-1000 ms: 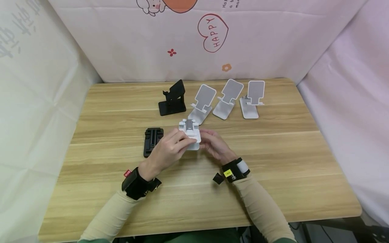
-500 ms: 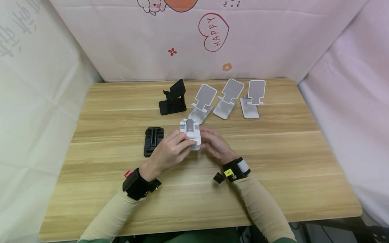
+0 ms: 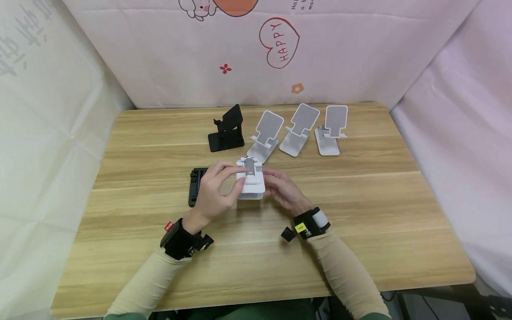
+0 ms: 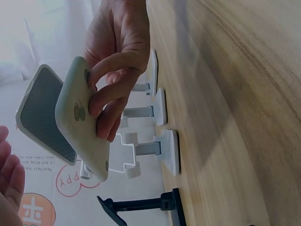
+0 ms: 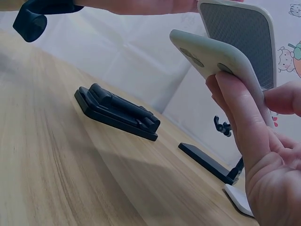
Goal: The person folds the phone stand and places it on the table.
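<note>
Right hand pinches the stand between fingers and thumb. An uneven push from the left hand, fingers loosely extended, could twist it free; contact there is unclear.

The head view looks forward and down from above the near edge of the worktop, taking in its far edge. Both wrist views sit low and close, tipped sideways: the left faces the far edge, the right the far-left corner. They share the underside of the white stand.
</note>
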Demonstrator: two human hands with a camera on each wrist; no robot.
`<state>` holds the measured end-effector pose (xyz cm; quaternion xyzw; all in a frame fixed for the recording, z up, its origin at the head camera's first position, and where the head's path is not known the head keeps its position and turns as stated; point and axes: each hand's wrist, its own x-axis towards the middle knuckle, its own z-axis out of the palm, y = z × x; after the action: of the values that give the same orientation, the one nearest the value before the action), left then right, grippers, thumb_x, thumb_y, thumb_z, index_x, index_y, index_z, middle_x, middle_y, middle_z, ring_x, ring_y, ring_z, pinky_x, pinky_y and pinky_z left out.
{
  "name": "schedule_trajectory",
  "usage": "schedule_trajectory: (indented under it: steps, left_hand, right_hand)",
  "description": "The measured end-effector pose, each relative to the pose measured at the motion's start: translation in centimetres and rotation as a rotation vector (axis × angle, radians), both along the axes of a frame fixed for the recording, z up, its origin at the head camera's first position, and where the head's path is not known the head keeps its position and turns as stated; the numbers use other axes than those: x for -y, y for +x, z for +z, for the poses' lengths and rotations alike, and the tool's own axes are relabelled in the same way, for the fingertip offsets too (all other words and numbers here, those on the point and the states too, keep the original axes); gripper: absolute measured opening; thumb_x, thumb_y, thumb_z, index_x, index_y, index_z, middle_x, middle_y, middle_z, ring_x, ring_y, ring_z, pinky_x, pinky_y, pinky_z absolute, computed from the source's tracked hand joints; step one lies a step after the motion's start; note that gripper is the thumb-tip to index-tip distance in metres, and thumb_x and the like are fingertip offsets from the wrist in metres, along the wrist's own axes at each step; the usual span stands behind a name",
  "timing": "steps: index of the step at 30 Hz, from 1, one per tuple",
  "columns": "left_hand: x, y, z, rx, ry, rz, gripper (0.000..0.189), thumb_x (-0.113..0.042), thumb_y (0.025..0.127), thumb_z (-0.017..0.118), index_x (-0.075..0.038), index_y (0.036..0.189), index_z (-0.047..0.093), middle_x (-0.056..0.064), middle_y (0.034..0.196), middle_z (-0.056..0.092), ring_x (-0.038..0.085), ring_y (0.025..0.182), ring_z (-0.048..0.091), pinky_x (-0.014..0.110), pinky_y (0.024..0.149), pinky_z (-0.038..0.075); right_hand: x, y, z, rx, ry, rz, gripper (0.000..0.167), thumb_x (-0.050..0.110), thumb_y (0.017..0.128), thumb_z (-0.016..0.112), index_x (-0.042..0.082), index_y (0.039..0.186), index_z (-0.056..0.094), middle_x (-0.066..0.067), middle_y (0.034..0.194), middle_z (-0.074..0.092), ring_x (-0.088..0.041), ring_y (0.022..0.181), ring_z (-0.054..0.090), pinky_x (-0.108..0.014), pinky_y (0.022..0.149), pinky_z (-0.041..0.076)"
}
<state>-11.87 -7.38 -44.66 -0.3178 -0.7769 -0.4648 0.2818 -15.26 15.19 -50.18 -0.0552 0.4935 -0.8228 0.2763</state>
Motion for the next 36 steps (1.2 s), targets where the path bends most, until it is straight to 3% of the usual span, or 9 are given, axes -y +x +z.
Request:
schedule_trajectory:
  steps: [5,9,12,17,21,27,31,36]
  left_hand:
    - [0.2,-0.4,-0.4,0.077,0.077,0.058,0.019,-0.009,0.092,0.067,0.002,0.106,0.076,0.015,0.105,0.067,0.028,0.096,0.063,0.033,0.086,0.054]
    - [0.3,-0.5,-0.8,0.208,0.142,0.071,0.021,-0.004,0.092,0.068,0.004,0.111,0.073,0.017,0.110,0.066,0.031,0.095,0.064,0.038,0.084,0.058]
    - [0.4,-0.5,-1.0,0.400,0.186,0.067,0.029,-0.005,0.094,0.069,0.003,0.122,0.069,0.018,0.119,0.065,0.032,0.101,0.066,0.044,0.084,0.061]
    - [0.6,-0.6,-1.1,0.804,0.219,0.029,0.049,-0.022,0.099,0.068,-0.007,0.143,0.055,0.014,0.137,0.058,0.026,0.113,0.066,0.044,0.090,0.060]
    - [0.5,-0.7,-1.1,1.024,0.222,-0.031,0.063,-0.033,0.101,0.066,-0.008,0.154,0.043,0.011,0.145,0.053,0.027,0.119,0.065,0.039,0.093,0.058]
    - [0.5,-1.0,-1.4,1.192,0.287,-0.095,0.065,-0.034,0.102,0.064,-0.005,0.156,0.040,0.015,0.149,0.050,0.030,0.125,0.062,0.035,0.094,0.059]
    - [0.7,-1.2,-1.4,1.284,0.346,-0.143,0.060,-0.030,0.104,0.062,-0.002,0.153,0.043,0.018,0.147,0.054,0.026,0.119,0.062,0.036,0.097,0.056]
    - [0.9,-1.3,-1.5,1.327,0.348,-0.175,0.055,-0.028,0.105,0.060,-0.001,0.151,0.047,0.018,0.144,0.056,0.020,0.109,0.062,0.042,0.102,0.053]
  right_hand:
    - [-0.1,0.1,0.1,0.009,0.000,-0.005,0.052,0.000,0.106,0.041,-0.020,0.151,0.026,-0.008,0.112,0.074,-0.014,0.083,0.074,-0.017,0.065,0.060]
    - [-0.1,0.1,0.2,0.008,0.002,-0.010,0.052,0.001,0.106,0.041,-0.020,0.151,0.026,-0.008,0.112,0.073,-0.014,0.082,0.074,-0.018,0.065,0.060]
    - [-0.1,0.1,0.3,0.012,0.002,-0.018,0.051,0.001,0.106,0.041,-0.019,0.151,0.027,-0.008,0.112,0.073,-0.014,0.081,0.074,-0.018,0.064,0.060]
    - [-0.1,0.1,0.2,0.006,-0.003,-0.018,0.052,0.002,0.107,0.041,-0.019,0.151,0.026,-0.008,0.113,0.073,-0.014,0.084,0.074,-0.019,0.064,0.060]
    - [-0.1,0.1,0.1,-0.007,0.001,-0.013,0.052,0.002,0.107,0.043,-0.020,0.151,0.027,-0.008,0.114,0.073,-0.014,0.086,0.074,-0.019,0.065,0.060]
    - [-0.1,0.1,0.1,-0.012,0.003,-0.014,0.051,0.002,0.106,0.042,-0.020,0.151,0.027,-0.007,0.113,0.074,-0.014,0.086,0.074,-0.019,0.065,0.060]
    - [0.0,0.2,0.2,-0.001,0.005,-0.019,0.050,0.000,0.107,0.039,-0.020,0.151,0.028,-0.008,0.113,0.074,-0.013,0.084,0.074,-0.018,0.064,0.060]
    - [-0.1,0.2,0.1,-0.004,0.006,-0.019,0.048,0.001,0.106,0.041,-0.019,0.150,0.032,-0.008,0.112,0.074,-0.014,0.083,0.074,-0.019,0.064,0.060]
